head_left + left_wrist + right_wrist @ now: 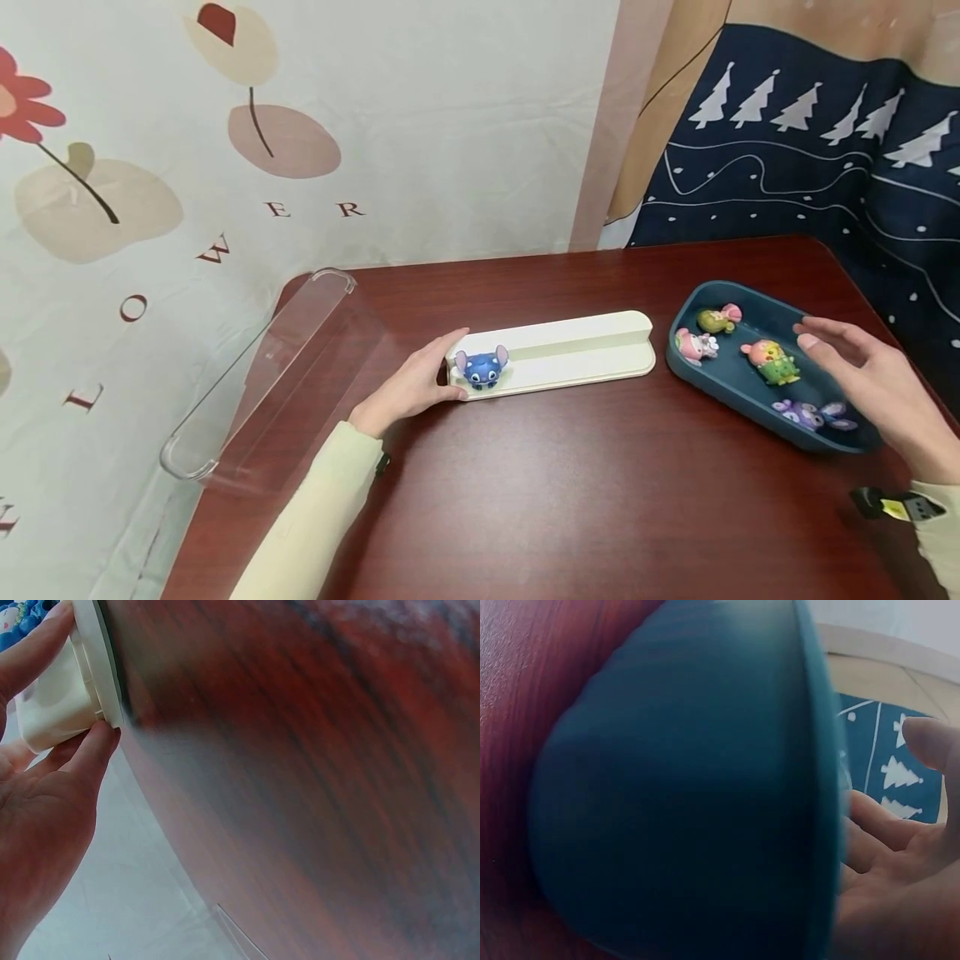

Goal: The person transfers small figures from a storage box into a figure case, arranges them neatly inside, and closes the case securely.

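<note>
My left hand (412, 379) grips the left end of a long cream display base (570, 354) with a raised step along its back. In the left wrist view the thumb and fingertips pinch the base's end (56, 709). A blue big-eared figurine (482, 367) stands on the base, close by that hand. My right hand (873, 383) hovers over the right side of a dark teal tray (727, 408), fingers apart and holding nothing. Inside the tray lie several figurines: a green-and-pink one (771, 362), a purple one (813, 415), a pink-and-white one (696, 345) and an olive one (718, 319).
A clear plastic cover (258, 375) lies at the table's left edge, by the wall hanging with flowers and letters. The brown wooden table (555, 483) carries everything. A navy cloth with white trees (810, 150) hangs behind the right corner.
</note>
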Tool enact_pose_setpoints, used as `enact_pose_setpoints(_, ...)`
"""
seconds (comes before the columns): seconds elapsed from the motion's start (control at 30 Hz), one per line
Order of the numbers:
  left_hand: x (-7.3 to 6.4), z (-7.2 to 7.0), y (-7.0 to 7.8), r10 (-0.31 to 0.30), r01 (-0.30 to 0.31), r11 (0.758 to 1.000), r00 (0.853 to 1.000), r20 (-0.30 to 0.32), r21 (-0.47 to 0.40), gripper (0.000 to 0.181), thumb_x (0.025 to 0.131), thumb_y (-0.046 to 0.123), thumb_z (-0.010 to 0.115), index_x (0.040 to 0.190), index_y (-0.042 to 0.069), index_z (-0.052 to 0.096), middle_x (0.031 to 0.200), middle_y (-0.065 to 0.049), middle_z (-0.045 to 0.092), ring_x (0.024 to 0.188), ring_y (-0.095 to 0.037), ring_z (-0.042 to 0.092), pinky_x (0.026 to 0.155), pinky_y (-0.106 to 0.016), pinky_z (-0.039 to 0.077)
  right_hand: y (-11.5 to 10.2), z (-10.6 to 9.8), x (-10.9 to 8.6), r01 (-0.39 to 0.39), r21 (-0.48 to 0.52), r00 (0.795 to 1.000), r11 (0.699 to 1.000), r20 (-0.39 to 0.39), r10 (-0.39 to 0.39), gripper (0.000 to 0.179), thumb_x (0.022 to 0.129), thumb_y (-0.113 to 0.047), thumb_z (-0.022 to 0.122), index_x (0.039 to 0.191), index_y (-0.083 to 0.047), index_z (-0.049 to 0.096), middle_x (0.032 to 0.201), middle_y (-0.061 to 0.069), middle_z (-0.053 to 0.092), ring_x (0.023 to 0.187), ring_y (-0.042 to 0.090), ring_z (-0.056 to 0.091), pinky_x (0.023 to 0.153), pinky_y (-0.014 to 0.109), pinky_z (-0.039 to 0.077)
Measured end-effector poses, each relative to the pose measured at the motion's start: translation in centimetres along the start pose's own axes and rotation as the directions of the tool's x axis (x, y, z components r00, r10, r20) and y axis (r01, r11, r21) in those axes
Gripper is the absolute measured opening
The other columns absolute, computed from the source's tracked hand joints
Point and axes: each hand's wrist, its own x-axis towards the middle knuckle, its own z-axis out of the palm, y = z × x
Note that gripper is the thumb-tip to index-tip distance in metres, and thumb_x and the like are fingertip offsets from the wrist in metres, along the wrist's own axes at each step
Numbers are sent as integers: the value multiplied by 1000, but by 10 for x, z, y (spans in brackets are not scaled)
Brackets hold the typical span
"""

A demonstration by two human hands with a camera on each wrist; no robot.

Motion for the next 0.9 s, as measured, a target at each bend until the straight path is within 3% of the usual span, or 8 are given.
enact_pose_setpoints(0.3,1,1,-1,-3,3,1000,1000,0,-3,99,80,14,91,160,5,34,160,-19,42,146,-34,41,120,-49,33,9,2,11,-13,-33,997,999,73,15,82,107,-53,44,161,5,20,156,43,24,130,62,30,97,83,31)
enact_pose_setpoints(0.67,-1,1,-1,3,-3,1000,1000,-6,-5,98,80,15,91,160,6,35,159,-18,43,146,-33,42,120,-49,33,11,6,19,5,-95,991,995,132,8,83,109,-52,41,158,12,21,151,46,28,131,64,31,99,82,30)
enact_pose_setpoints(0.9,-1,1,-1,4,-4,1000,1000,-7,-5,98,81,14,91,160,6,34,159,-18,43,145,-34,42,120,-49,33,16,8,23,5,-123,985,992,172,16,85,108,-53,45,157,13,21,149,47,27,127,65,35,96,80,36)
